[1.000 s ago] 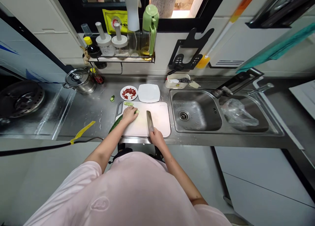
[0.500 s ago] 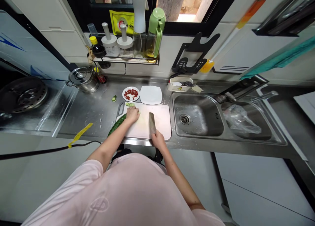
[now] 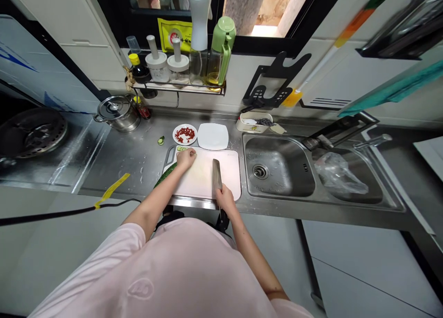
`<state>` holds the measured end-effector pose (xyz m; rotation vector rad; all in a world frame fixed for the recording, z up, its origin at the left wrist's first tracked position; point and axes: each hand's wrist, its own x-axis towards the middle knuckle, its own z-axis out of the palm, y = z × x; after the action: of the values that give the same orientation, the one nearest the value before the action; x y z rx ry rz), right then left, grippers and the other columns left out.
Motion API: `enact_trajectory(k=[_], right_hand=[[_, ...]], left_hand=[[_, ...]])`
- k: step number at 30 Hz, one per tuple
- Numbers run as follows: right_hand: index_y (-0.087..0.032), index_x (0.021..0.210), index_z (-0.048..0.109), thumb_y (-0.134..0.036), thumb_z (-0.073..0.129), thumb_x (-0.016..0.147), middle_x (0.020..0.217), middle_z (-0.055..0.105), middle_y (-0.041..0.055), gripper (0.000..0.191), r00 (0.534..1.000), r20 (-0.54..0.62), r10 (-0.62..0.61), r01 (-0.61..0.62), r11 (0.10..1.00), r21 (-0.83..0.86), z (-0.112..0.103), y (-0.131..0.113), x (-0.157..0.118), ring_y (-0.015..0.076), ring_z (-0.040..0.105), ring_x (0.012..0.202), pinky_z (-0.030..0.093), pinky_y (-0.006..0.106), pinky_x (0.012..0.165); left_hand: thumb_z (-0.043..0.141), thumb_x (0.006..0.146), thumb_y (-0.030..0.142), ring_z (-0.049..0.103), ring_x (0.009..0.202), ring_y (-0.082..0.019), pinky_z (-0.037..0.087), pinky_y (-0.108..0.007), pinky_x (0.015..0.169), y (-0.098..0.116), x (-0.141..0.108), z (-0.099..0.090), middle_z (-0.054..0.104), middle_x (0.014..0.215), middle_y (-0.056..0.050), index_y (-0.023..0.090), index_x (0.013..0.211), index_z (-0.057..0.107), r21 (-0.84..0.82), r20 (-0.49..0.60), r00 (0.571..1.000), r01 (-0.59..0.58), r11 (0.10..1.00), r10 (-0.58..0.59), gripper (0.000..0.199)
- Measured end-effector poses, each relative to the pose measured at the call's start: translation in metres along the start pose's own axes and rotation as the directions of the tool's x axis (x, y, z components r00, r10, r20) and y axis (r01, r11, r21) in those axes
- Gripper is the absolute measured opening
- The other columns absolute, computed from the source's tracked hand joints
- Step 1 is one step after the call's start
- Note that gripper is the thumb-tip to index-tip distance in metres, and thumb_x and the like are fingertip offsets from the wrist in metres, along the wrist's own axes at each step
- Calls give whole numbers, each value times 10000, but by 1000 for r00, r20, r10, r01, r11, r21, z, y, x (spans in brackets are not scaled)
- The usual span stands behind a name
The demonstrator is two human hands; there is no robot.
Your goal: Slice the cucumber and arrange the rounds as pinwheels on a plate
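Note:
My right hand (image 3: 225,199) is wrapped round the handle of a cleaver (image 3: 217,176), whose blade lies along the right half of the white cutting board (image 3: 230,170). Near the board's upper left, my left hand (image 3: 186,158) has its fingers curled together; what they hold, if anything, is too small to make out. Several cucumber slices (image 3: 180,148) sit just beyond that hand. A dark green cucumber (image 3: 166,174) lies at the board's left edge, partly under my left forearm. Behind the board are a plate of chopped red pieces (image 3: 184,134) and a square white plate (image 3: 212,136).
Cucumber ends (image 3: 161,141) lie on the steel counter. A lidded pot (image 3: 118,114) stands at the left, and a double sink (image 3: 280,166) with a plastic bag (image 3: 341,172) is at the right. Bottles and jars fill the wall shelf (image 3: 180,88).
The pale piece by my left fingertips no longer shows, and that hand's fingers have drawn together. The cleaver and my right hand have shifted slightly right. The view has tilted a little.

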<state>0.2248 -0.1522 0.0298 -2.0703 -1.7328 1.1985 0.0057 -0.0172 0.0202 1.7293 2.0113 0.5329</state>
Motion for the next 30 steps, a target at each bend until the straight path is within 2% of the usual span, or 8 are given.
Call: enact_trajectory(k=[2, 5, 10, 15, 22, 30], right_hand=[[-169, 964, 592, -245, 359, 860, 740, 641, 33, 266, 1000, 1, 3, -3, 1000, 2, 0, 0, 1, 154, 567, 670, 346, 204, 585], [-175, 950, 594, -254, 353, 864, 732, 638, 31, 268, 1000, -1, -5, 5, 1000, 10, 1, 0, 2, 154, 566, 666, 346, 206, 584], [-174, 932, 594, -264, 354, 862, 729, 633, 30, 265, 1000, -11, -22, 22, 1000, 16, 2, 1, 3, 156, 565, 666, 348, 209, 588], [-178, 928, 594, -253, 359, 856, 736, 635, 30, 256, 1000, -15, -14, 14, 1000, 14, 1, 1, 3, 154, 564, 665, 347, 208, 590], [-181, 879, 580, -250, 349, 838, 701, 613, 24, 245, 999, -34, -30, 31, 999, 34, 1, 4, 2, 150, 540, 643, 326, 210, 569], [-200, 850, 559, -274, 338, 810, 708, 592, 26, 237, 995, -69, -74, 78, 995, 60, 7, 8, 6, 169, 519, 632, 333, 227, 566]], left_hand=[[609, 772, 281, 634, 826, -176, 440, -308, 777, -5, 9, -3, 711, 856, -6, 240, 894, 660, -67, -8, 996, 87, 994, -88, 139], [629, 755, 272, 636, 805, -166, 448, -277, 727, -14, 20, -6, 712, 837, -9, 235, 872, 670, -72, -23, 994, 109, 991, -111, 130], [632, 742, 258, 634, 808, -177, 450, -276, 739, -19, 28, -8, 713, 824, -9, 249, 870, 681, -7, -22, 995, 95, 995, -95, 138], [610, 744, 222, 633, 817, -194, 450, -291, 754, -21, 33, -6, 710, 839, -25, 251, 889, 684, 57, -28, 999, 18, 998, -17, 164], [589, 769, 218, 617, 877, -211, 435, -308, 786, -25, 36, -4, 692, 951, -54, 247, 948, 657, 111, -39, 997, -64, 992, 69, 193], [575, 792, 240, 583, 970, -232, 397, -344, 842, -21, 34, -7, 649, 1036, -74, 234, 953, 644, 224, -39, 999, -24, 974, 33, 175]])
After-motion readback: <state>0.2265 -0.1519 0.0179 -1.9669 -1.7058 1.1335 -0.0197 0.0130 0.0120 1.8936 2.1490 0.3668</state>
